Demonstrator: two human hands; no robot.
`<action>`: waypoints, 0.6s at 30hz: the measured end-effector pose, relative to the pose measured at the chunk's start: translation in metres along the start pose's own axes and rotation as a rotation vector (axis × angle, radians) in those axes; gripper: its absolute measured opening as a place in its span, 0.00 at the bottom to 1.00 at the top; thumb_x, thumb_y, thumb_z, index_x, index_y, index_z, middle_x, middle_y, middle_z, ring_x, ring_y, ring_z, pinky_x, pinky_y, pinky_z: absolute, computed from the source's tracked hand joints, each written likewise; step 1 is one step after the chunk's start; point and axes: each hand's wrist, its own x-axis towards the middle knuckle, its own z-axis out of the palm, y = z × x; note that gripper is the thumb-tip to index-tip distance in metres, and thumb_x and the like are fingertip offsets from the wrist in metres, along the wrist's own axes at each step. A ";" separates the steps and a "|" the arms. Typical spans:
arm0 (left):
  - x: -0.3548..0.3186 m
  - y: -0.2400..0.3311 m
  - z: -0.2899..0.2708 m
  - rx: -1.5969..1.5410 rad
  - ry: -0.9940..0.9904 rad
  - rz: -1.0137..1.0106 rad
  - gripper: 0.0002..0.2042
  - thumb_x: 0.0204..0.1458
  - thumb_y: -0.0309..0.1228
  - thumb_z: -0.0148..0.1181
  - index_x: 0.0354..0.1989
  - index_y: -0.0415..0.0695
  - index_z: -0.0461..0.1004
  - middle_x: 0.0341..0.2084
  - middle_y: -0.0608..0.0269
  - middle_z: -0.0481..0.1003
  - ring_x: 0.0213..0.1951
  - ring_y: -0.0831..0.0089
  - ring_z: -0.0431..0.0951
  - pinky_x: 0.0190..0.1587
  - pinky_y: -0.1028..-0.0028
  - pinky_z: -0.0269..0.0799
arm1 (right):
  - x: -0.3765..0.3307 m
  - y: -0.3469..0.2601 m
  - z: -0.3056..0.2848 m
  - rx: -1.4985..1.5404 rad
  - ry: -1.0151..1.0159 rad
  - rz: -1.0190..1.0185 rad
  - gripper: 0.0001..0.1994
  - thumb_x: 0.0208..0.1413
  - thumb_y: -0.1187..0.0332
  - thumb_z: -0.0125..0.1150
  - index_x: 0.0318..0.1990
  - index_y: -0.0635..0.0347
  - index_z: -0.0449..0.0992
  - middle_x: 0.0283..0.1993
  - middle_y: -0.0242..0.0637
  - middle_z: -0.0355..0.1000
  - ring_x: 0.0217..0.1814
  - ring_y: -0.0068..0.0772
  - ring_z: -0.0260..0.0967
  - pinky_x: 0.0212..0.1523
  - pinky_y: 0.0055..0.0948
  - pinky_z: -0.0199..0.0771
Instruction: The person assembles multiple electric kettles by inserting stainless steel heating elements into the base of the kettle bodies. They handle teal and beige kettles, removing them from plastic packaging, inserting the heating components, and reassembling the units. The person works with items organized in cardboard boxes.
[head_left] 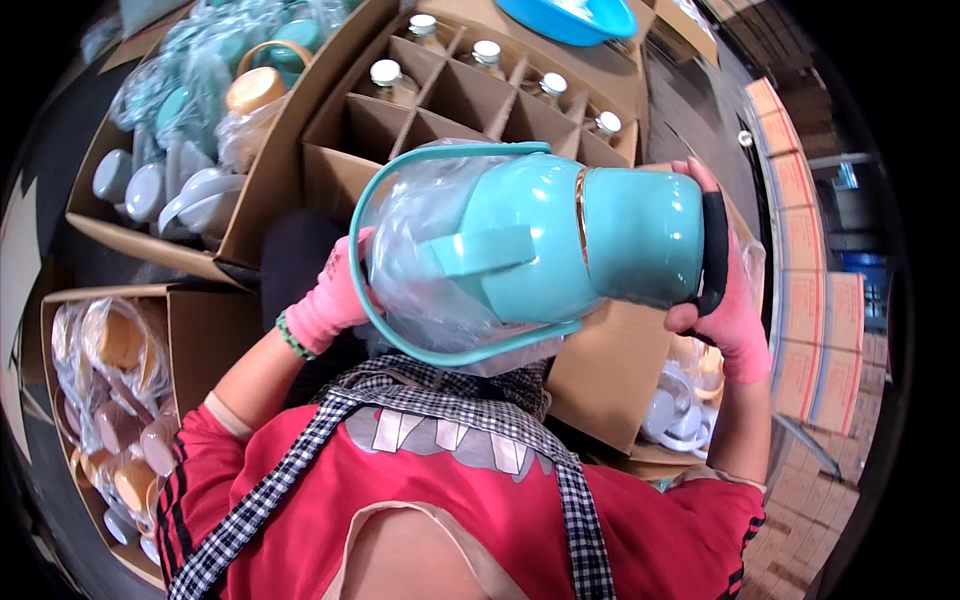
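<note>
I hold a turquoise vacuum flask (590,245) on its side in front of my chest, its black base to the right. A clear plastic bag (425,215) covers its upper end, and its turquoise carrying handle (440,350) loops around the bag. My left hand (335,300), in a pink glove, grips the bagged end of the flask. My right hand (735,315), also gloved pink, cups the black base (714,250).
A cardboard box with dividers (455,100) behind the flask holds several white-capped bottles. A box at upper left (180,150) holds bagged turquoise and white parts. Another box at lower left (110,390) holds bagged orange and pink lids. Stacked cartons (820,300) stand at the right.
</note>
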 end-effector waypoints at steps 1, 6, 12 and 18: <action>-0.006 -0.004 0.004 0.083 0.040 0.086 0.34 0.21 0.30 0.70 0.44 0.36 0.64 0.38 0.52 0.70 0.42 0.60 0.70 0.45 0.69 0.65 | -0.008 0.004 -0.001 0.056 0.029 -0.018 0.60 0.19 0.37 0.66 0.61 0.64 0.46 0.60 0.44 0.52 0.62 0.38 0.49 0.60 0.35 0.48; 0.004 0.028 0.001 0.068 -0.198 0.195 0.28 0.23 0.33 0.68 0.39 0.37 0.69 0.32 0.53 0.72 0.36 0.57 0.72 0.39 0.67 0.67 | -0.018 0.011 -0.018 -0.068 -0.037 -0.093 0.47 0.28 0.54 0.65 0.58 0.68 0.51 0.60 0.46 0.52 0.61 0.41 0.51 0.60 0.33 0.48; 0.016 0.037 0.012 0.051 -0.033 0.220 0.28 0.21 0.30 0.69 0.38 0.36 0.69 0.31 0.55 0.73 0.33 0.61 0.74 0.38 0.69 0.68 | -0.014 0.038 -0.008 -0.035 0.098 -0.239 0.43 0.33 0.56 0.61 0.57 0.70 0.52 0.60 0.50 0.51 0.59 0.42 0.53 0.59 0.33 0.49; 0.028 0.047 0.013 -0.081 -0.076 0.064 0.26 0.22 0.28 0.67 0.37 0.35 0.69 0.30 0.55 0.74 0.32 0.65 0.74 0.37 0.71 0.69 | 0.002 0.027 -0.012 0.020 0.005 0.029 0.44 0.37 0.47 0.59 0.58 0.66 0.51 0.53 0.45 0.57 0.56 0.38 0.55 0.55 0.31 0.53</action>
